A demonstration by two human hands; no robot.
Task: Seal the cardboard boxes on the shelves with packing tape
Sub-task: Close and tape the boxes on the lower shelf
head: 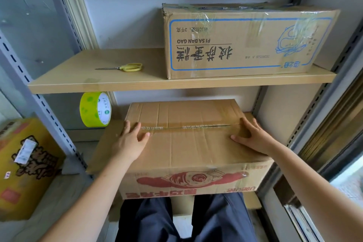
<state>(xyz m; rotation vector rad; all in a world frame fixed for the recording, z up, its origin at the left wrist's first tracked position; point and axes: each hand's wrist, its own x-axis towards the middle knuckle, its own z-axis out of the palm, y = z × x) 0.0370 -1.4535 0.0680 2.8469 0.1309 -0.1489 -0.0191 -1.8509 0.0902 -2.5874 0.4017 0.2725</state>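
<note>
The lower cardboard box (182, 143) fills the centre of the frame, resting on the lower shelf with its red-printed front face toward the camera. Its long axis runs left to right across the picture, and the seam (188, 126) where the two top flaps meet runs the same way, from left of centre to right of centre. Along that seam there appears to be a strip of clear tape, though the glare makes it hard to be sure.

The left hand (130, 141) lies flat on the top of the box at the left end of the seam, its fingers (135, 128) straight, slightly spread and pointing up the frame, the tips reaching the seam line. The right hand (249, 136) lies flat at the right end, fingers (245, 124) extended over the seam and thumb stretched out toward the centre. Neither hand curls round anything; both press palm-down on the cardboard.

Just left of the box's far corner, a roll of packing tape (95, 109) with a green-yellow sheen stands on edge under the upper shelf (117, 82). On that shelf, in the upper left of centre, yellow-handled scissors (125, 67) lie flat with their blades pointing left. To the right of them sits the upper cardboard box (245, 41), long axis also left to right, its blue print upside down and clear tape shining on its top and front. At the lower left of the frame is a yellow carton (25, 169) beyond the grey shelf upright (49, 116). Dark trouser legs (157, 220) show at the bottom centre.
</note>
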